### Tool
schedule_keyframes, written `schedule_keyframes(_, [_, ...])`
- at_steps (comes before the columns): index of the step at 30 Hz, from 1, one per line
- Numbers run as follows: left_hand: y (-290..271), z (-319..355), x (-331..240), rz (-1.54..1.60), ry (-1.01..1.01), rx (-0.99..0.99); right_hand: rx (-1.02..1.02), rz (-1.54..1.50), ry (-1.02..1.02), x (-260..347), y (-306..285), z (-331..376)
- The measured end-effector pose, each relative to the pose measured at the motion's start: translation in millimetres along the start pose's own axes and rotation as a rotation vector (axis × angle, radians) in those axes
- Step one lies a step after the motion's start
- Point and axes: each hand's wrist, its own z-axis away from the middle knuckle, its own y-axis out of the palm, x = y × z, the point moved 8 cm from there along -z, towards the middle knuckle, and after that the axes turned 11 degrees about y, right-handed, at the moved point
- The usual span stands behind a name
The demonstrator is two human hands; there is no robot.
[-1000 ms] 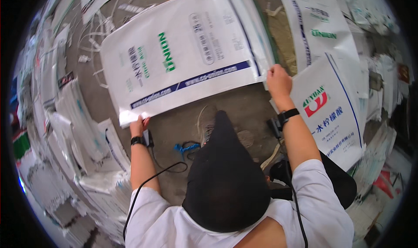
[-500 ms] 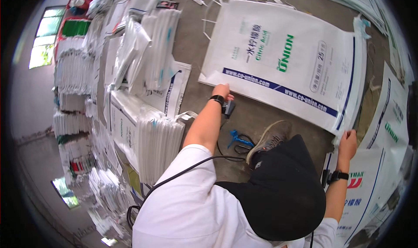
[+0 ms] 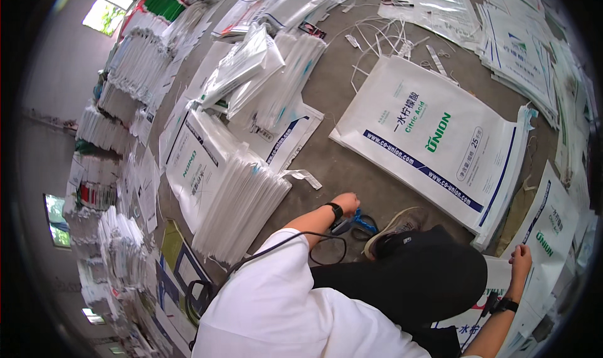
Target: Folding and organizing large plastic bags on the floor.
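Observation:
A stack of flat white woven sacks (image 3: 402,146), printed in blue and green, lies on the floor ahead of me. My left hand (image 3: 347,204) hovers between that stack and my shoe, fingers curled in. Whether anything is in them is hidden. Just beside it is a blue knotted cord (image 3: 363,222). At the right, my right hand (image 3: 520,259) is beside another printed white sack (image 3: 545,231), its fingers pinched together. I cannot tell if it grips the sack's edge. Both hands are apart from the stack ahead.
A thick bundle of folded sacks (image 3: 242,207) stands at my left, with more sacks (image 3: 251,66) behind it. Loose white strips (image 3: 383,41) litter the floor beyond. Scissors (image 3: 397,2) lie on a far sack. Another pile (image 3: 518,50) is at the far right. A black cable (image 3: 270,248) crosses my arm.
Both hands have come away from the near edge of the sack stack. The left hand drew back toward my shoe; the right moved down toward the sack at the right. The view has shifted.

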Motion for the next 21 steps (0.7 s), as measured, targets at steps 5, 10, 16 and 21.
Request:
schedule_keyframes(5, [17,55,30,0.125,-0.019,0.086,-0.021,-0.053,-0.059,8,-67,34])
schedule_keyframes(10, [-11,75,25,0.471,-0.022,-0.051,-0.090,-0.100,-0.084,0,-135,84])
schedule_keyframes(16, [-61,105,-94,0.511,0.321,-0.139,-0.121,-0.203,0.021,-38,-174,148])
schedule_keyframes(21, [-73,212,-261,0.042,0.871,-0.343,-0.150,-0.393,0.089,-98,-165,153])
